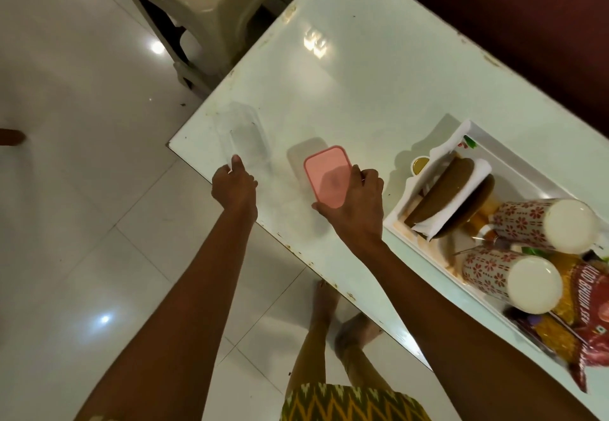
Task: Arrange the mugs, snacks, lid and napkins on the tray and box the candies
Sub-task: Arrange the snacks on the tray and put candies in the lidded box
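Both hands are busy at the near table (362, 97) edge: the left hand (234, 186) pinches the near rim of a clear plastic box (245, 137), and the right hand (357, 205) grips a pink lid (326, 175) by its near right corner, fingers curled under it. Box and lid lie side by side, apart, the box left of the lid, long axes running up the frame. The lid must travel left to close it. At lower right, the white tray (514, 153) holds floral mugs (540, 226), napkins (461, 190) and snack packets (590, 315).
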